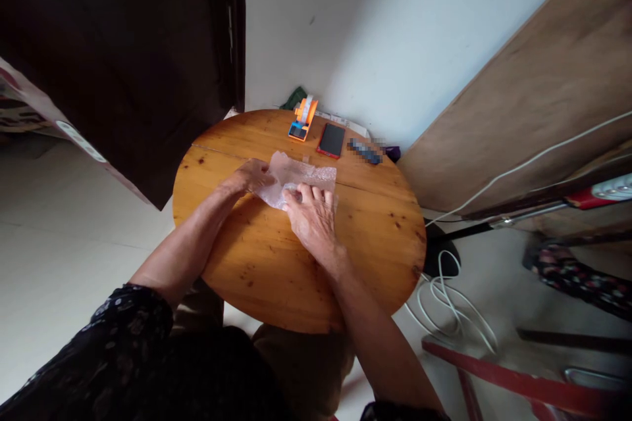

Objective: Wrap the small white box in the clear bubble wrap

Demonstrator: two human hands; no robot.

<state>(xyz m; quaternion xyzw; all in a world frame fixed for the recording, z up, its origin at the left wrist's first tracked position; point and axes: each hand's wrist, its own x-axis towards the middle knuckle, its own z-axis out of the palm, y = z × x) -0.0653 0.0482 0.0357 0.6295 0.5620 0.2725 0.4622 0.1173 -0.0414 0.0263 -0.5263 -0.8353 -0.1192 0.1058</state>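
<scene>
Bubble wrap (pixel 313 174) lies on the far half of the round tabletop (pixel 276 270), straight ahead of you, its long axis running roughly from your left to your right, with the far edge slanting slightly nearer to you at the right end. Your left hand (pixel 251 174) is at its left end, the fingers closed on the crumpled edge there, though their tips are partly hidden. Your right hand (pixel 313 214) comes in from the near side, its fingers bent over the near edge, right of the middle; whether they pinch the sheet or only press on it, you cannot tell from this angle. Both hands touch the wrap, so neither is nearer; what seems to matter is that they sit at an end and at a long side, not at opposite ends. Beyond the far edge, apart from your fingers, stand the tape dispenser (pixel 302 122) and the phone (pixel 332 140).
</scene>
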